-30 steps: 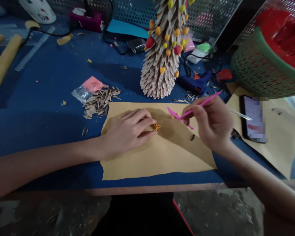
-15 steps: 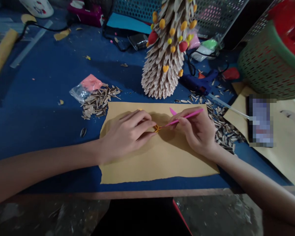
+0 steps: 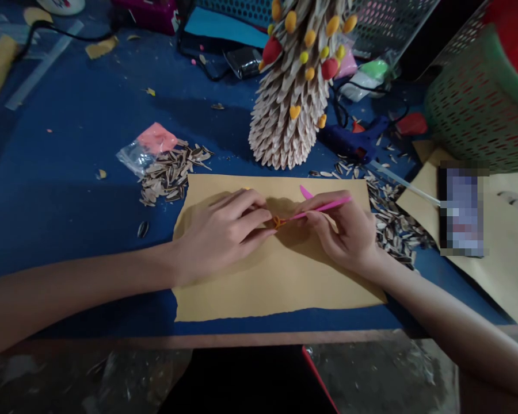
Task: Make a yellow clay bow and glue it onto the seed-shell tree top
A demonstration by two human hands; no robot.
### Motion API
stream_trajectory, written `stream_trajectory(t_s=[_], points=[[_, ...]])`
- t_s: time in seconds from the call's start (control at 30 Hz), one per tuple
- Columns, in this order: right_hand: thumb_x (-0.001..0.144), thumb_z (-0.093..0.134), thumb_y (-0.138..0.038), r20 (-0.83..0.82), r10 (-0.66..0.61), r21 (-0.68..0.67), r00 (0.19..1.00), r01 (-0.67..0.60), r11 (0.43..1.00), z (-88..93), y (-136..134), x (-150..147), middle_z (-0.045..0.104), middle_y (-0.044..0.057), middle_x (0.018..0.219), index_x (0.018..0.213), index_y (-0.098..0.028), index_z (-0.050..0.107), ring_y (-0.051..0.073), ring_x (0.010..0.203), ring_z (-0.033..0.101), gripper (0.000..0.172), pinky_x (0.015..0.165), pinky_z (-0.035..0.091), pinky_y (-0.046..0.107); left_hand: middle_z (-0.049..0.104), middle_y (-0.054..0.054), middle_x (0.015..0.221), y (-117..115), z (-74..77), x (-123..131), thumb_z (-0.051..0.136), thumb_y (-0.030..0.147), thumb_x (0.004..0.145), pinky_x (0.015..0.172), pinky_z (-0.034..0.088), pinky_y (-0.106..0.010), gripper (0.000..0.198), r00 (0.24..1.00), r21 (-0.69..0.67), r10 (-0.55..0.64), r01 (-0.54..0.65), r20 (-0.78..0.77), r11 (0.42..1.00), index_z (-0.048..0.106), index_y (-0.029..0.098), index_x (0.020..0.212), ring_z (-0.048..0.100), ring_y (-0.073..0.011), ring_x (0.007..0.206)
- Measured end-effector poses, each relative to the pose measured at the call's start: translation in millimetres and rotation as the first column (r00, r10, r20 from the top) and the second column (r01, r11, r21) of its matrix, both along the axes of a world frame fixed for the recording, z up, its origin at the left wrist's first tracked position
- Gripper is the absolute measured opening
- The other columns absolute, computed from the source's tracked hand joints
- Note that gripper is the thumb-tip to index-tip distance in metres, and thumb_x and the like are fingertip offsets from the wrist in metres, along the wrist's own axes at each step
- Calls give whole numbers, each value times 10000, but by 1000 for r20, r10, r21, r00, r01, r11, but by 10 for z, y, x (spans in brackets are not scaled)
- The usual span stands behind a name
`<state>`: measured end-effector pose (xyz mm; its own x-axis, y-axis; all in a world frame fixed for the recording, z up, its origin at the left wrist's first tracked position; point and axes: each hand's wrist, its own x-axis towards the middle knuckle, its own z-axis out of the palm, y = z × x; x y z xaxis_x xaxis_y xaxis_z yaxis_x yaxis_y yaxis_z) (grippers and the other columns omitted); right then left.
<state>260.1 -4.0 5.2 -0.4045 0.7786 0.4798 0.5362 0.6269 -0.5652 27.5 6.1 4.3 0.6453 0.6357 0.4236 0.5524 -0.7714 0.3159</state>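
Observation:
My left hand (image 3: 227, 233) rests on a sheet of brown paper (image 3: 267, 282), its fingertips pinched on a small orange clay piece (image 3: 278, 222). My right hand (image 3: 347, 236) grips a thin pink modelling tool (image 3: 323, 208) like a pen, and the tool's tip touches the orange piece. A second pink tool (image 3: 305, 192) lies on the paper just behind my right hand. Behind the paper stands a cone-shaped tree (image 3: 291, 98) made of seed shells, dotted with yellow, orange and red clay bits.
Seed shells lie in a pile (image 3: 170, 172) left of the paper by a plastic bag with pink clay (image 3: 149, 146), and in another pile (image 3: 392, 221) to the right. A blue glue gun (image 3: 356, 141), a phone (image 3: 461, 210) and a green basket (image 3: 479, 109) sit at the right.
My right hand came down and to the left with the pink tool, from raised above the paper to its tip on the orange piece. The left hand stayed put.

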Motion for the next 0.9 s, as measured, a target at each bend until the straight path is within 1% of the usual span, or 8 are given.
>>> stream_trajectory(t_s=[0.1,0.17,0.27,0.4,0.53,0.67,0.73,0.9], points=[[973,581,-172,30,45,79,999,-48,996,16,14,-11,746,17,912,1045,-228,576,114,737,716,91,765,610,245,686,-80,989,4,-18,-1,585,212,979,812,573,-299,146,1000,-24,-2,2,7,1000,709,136,985,678,-186,909],[962,606,-171,51,87,121,995,-93,988,41,35,-29,743,14,891,1049,-230,575,123,733,712,110,710,599,239,682,-87,1000,12,-27,-9,564,209,986,818,575,-304,164,1000,-30,-14,15,6,999,707,129,994,678,-190,923],[967,599,-169,129,153,175,980,-174,969,109,83,-87,727,26,835,1021,-208,574,137,714,697,71,640,570,241,674,-78,1003,24,-39,-27,543,220,993,811,576,-298,174,1000,-41,-16,16,-5,999,698,140,989,678,-185,929],[989,559,-177,209,198,229,958,-245,942,186,155,-188,712,29,803,997,-198,569,139,694,675,25,656,558,257,656,-61,984,37,-56,-39,512,232,1001,800,576,-298,182,1000,-48,-17,17,6,999,675,155,976,674,-182,914],[1001,541,-200,207,201,236,957,-249,939,184,209,-242,705,21,790,970,-217,573,130,651,654,48,615,536,247,659,-56,985,41,-81,-34,532,271,1000,770,574,-287,168,999,-66,1,2,47,998,661,166,974,675,-173,870],[1003,553,-245,190,191,171,963,-225,959,166,241,-246,719,27,818,972,-227,591,131,660,668,52,599,536,240,673,-61,1023,38,-104,-35,575,267,979,743,580,-283,143,996,-65,23,-18,84,998,669,167,1019,689,-162,821],[1000,564,-271,182,200,152,963,-228,962,161,251,-246,722,21,817,969,-235,602,131,652,667,60,591,536,239,677,-54,1037,38,-108,-37,589,243,962,745,582,-285,129,997,-92,36,-29,75,995,673,174,1030,696,-167,836],[1001,567,-319,155,202,192,967,-230,954,134,275,-264,697,1,766,954,-239,611,123,600,628,102,546,502,236,682,-50,1060,51,-113,-48,611,217,927,789,590,-293,112,997,-147,25,-14,76,989,675,178,1010,697,-167,872]])
